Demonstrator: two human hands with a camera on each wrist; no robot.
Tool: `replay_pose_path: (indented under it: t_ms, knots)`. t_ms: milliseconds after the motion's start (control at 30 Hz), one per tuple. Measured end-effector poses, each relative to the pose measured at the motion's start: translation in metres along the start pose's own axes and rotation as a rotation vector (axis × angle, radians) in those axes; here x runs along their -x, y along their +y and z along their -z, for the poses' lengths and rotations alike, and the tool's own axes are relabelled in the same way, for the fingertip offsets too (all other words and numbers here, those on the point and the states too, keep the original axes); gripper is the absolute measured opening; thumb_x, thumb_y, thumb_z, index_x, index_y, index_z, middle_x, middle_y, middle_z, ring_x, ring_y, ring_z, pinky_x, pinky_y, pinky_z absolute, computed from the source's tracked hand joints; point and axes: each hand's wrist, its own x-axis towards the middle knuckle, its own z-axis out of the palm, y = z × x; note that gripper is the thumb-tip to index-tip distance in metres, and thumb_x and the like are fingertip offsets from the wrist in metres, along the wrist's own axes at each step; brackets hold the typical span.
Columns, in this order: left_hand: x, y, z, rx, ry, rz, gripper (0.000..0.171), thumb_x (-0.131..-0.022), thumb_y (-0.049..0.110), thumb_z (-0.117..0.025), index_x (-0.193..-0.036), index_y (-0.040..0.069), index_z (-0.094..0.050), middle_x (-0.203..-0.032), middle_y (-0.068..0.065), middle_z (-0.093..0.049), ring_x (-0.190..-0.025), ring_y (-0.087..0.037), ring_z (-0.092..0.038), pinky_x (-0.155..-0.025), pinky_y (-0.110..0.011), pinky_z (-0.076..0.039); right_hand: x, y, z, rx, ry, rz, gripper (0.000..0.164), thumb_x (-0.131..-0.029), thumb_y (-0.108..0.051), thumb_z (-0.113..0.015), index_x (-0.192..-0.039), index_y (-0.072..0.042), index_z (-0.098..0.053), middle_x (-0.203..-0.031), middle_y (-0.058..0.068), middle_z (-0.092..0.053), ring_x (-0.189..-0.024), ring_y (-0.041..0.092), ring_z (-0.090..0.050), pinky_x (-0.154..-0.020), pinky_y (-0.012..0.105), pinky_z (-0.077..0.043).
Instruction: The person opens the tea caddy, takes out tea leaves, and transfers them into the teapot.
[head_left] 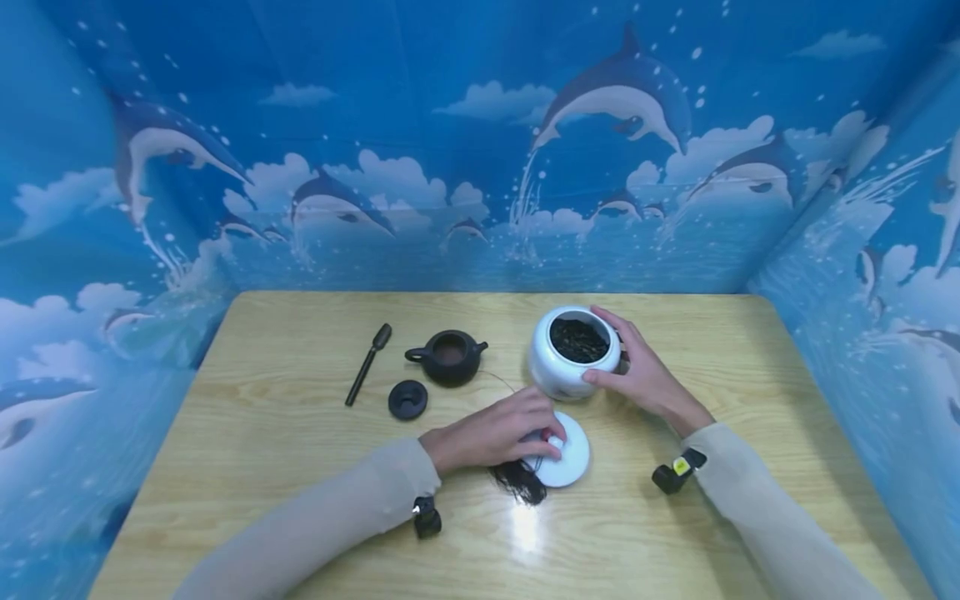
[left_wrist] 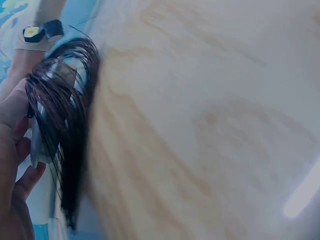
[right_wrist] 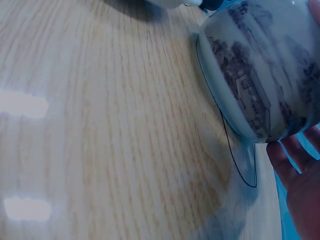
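Note:
My left hand [head_left: 510, 429] pinches the knob of a round white lid [head_left: 576, 465], close over the table in front of the jar. A dark tassel [head_left: 521, 483] hangs beside the lid; in the left wrist view its strands [left_wrist: 65, 110] cover part of the lid. My right hand [head_left: 637, 371] grips a white lidless jar [head_left: 547, 367] from its right side, thumb at the front of the rim. Dark tea leaves [head_left: 579, 342] fill the jar's mouth. In the right wrist view, the jar wall [right_wrist: 250, 75] shows a dark printed landscape.
Left of the jar stands a small dark teapot [head_left: 450, 375] without its lid. The dark teapot lid [head_left: 408, 400] lies in front of it. A slim dark tea scoop [head_left: 367, 365] lies further left. A dolphin-print curtain [head_left: 420, 250] borders the wooden table [head_left: 300, 467].

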Motion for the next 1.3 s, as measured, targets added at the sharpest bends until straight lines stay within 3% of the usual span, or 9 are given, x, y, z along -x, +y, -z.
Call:
replay_pose_path:
  t_ms: [200, 433, 733, 967, 1133, 1300]
  knots:
    - [0.004, -0.004, -0.005, -0.006, -0.011, 0.014, 0.029, -0.1, 0.045, -0.061, -0.119, 0.024, -0.068, -0.108, 0.019, -0.057, -0.111, 0.002, -0.043, -0.1, -0.013, -0.037, 0.001, -0.001, 0.0, -0.011, 0.001, -0.001, 0.096, -0.086, -0.025, -0.084, -0.159, -0.039, -0.024, -0.161, 0.006, -0.027, -0.14, 0.032, -0.036, -0.107, 0.06, -0.039]
    - [-0.001, -0.006, -0.004, -0.047, -0.001, -0.015, 0.031, -0.099, 0.048, -0.06, -0.118, 0.025, -0.069, -0.109, 0.02, -0.06, -0.113, 0.003, -0.046, -0.104, -0.017, -0.036, 0.005, 0.001, 0.004, 0.01, 0.004, -0.026, 0.097, -0.086, -0.027, -0.084, -0.16, -0.038, -0.022, -0.162, 0.008, -0.026, -0.142, 0.034, -0.033, -0.109, 0.062, -0.037]
    - [0.008, -0.007, 0.03, -0.013, 0.06, 0.037, 0.024, -0.103, 0.044, -0.057, -0.111, 0.026, -0.072, -0.108, 0.018, -0.062, -0.107, 0.006, -0.052, -0.101, -0.018, -0.042, 0.0, -0.002, 0.001, 0.027, -0.008, -0.022, 0.097, -0.086, -0.032, -0.084, -0.159, -0.042, -0.021, -0.163, 0.006, -0.025, -0.145, 0.033, -0.031, -0.11, 0.063, -0.035]
    - [0.037, -0.02, 0.068, -0.031, 0.245, 0.058, 0.014, -0.1, 0.03, -0.066, -0.104, 0.021, -0.076, -0.096, 0.013, -0.066, -0.088, 0.001, -0.057, -0.079, -0.02, -0.052, -0.001, -0.002, 0.0, 0.03, -0.001, -0.027, 0.095, -0.086, -0.034, -0.084, -0.158, -0.044, -0.022, -0.161, 0.006, -0.027, -0.145, 0.033, -0.031, -0.111, 0.062, -0.034]
    - [0.065, -0.035, 0.091, -0.068, 0.347, 0.104, 0.01, -0.097, 0.02, -0.071, -0.103, 0.014, -0.076, -0.097, 0.007, -0.068, -0.088, -0.004, -0.061, -0.078, -0.024, -0.055, 0.0, -0.003, 0.001, 0.032, -0.003, -0.038, 0.095, -0.086, -0.035, -0.083, -0.158, -0.044, -0.023, -0.161, 0.005, -0.027, -0.145, 0.032, -0.031, -0.111, 0.062, -0.034]
    - [0.095, -0.049, 0.111, -0.078, 0.425, 0.23, 0.008, -0.097, 0.02, -0.071, -0.102, 0.017, -0.076, -0.095, 0.008, -0.069, -0.09, -0.008, -0.064, -0.075, -0.035, -0.058, -0.001, -0.003, 0.0, 0.024, -0.001, -0.034, 0.094, -0.086, -0.034, -0.083, -0.158, -0.044, -0.024, -0.161, 0.006, -0.028, -0.144, 0.032, -0.031, -0.111, 0.062, -0.035]
